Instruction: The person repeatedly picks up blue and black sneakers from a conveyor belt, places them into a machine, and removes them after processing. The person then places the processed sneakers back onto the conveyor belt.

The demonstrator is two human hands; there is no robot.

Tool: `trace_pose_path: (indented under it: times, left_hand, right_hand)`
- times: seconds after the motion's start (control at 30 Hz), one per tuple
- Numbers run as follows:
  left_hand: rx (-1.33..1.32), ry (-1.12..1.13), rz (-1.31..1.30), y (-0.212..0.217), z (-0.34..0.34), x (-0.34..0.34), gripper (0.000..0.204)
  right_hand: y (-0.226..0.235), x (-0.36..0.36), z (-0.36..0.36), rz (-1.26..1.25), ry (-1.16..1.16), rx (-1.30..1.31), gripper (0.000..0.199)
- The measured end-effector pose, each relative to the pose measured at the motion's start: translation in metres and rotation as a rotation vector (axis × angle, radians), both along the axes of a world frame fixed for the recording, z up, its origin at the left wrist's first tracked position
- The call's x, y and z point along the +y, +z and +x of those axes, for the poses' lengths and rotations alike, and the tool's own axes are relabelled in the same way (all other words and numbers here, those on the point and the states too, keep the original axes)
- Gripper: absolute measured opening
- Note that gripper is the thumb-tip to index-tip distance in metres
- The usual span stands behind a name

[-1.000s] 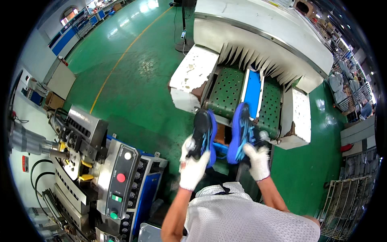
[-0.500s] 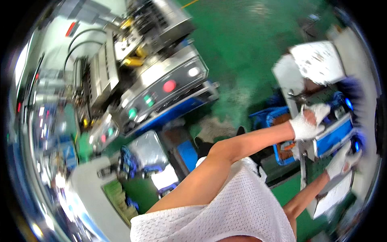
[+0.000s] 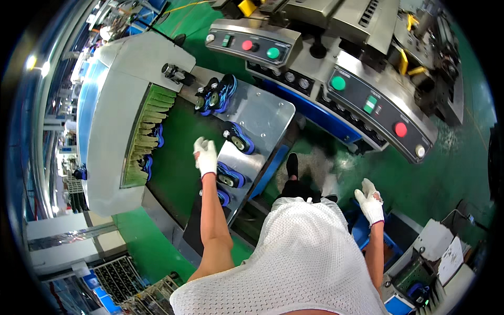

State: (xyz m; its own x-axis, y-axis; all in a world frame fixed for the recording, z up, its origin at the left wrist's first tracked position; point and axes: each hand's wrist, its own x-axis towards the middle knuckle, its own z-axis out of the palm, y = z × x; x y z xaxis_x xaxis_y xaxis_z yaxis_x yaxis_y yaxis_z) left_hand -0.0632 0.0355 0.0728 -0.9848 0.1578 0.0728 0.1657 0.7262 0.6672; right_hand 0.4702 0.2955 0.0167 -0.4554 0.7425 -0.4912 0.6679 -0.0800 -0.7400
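Observation:
My left hand (image 3: 205, 155), in a white glove, reaches out over the dark green conveyor belt (image 3: 173, 152), fingers apart, holding nothing. Just right of it several blue and black shoes stand on a steel shelf (image 3: 262, 113): one (image 3: 239, 137) beyond the hand, one (image 3: 229, 176) beside the wrist, a pair (image 3: 215, 94) at the far end. Two more shoes (image 3: 157, 135) lie at the green strip curtain of the tunnel. My right hand (image 3: 370, 202), gloved too, hangs empty at my side above the green floor.
A grey tunnel housing (image 3: 113, 105) covers the belt on the left. Ahead stands a machine with a control panel (image 3: 378, 107) of red and green buttons. A blue crate (image 3: 362, 233) and a bench with papers (image 3: 446, 252) sit at my right. Racks stand at lower left.
The view has swung round from the first conveyor to this belt and shelf. Both hands held shoes a second ago; now both are empty, the left stretched over the belt.

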Motion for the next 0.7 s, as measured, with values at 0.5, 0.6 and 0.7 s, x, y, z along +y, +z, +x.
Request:
trace_pose_path:
  times: [0.5,0.6,0.7]
  left_hand:
    - [-0.268,0.047,0.305,-0.111,-0.045,0.046,0.048]
    - [-0.294,0.215,0.411,-0.086,-0.088,-0.004,0.042]
    - [-0.091,0.126,0.252,-0.056,-0.164,-0.031,0.04]
  right_hand:
    - [0.015,0.023,-0.193,0.104,0.368,-0.413,0.064]
    - [0.024,0.015,-0.202,0.11,0.377,-0.575,0.064]
    - [0.035,0.006,-0.217,0.049,0.316,-0.657,0.064]
